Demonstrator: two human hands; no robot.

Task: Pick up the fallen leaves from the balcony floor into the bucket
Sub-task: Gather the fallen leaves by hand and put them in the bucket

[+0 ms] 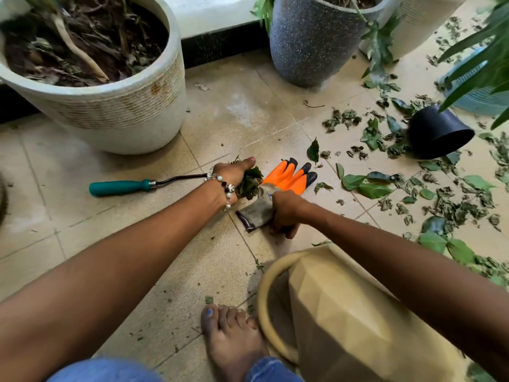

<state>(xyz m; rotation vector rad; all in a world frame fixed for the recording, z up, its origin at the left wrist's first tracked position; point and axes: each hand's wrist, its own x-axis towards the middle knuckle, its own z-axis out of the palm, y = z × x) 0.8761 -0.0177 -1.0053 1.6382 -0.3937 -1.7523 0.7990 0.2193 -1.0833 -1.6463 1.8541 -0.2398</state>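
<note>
My left hand [234,172] is closed around a bunch of green leaves [249,183], held just above the floor tiles. My right hand [285,213] rests fisted on the grey cuff of an orange work glove [286,177] lying on the floor; whether it grips the cuff or leaves I cannot tell. Fallen leaves [440,199], fresh and dried, are scattered over the tiles to the right. The tan bucket [344,312] stands right below my right forearm, next to my bare foot [231,337].
A teal-handled hand tool [121,187] lies on the floor left of my left hand. A large white planter [115,106] stands at back left, a grey speckled planter [311,45] at back centre. A small black pot [438,133] lies tipped among leaves.
</note>
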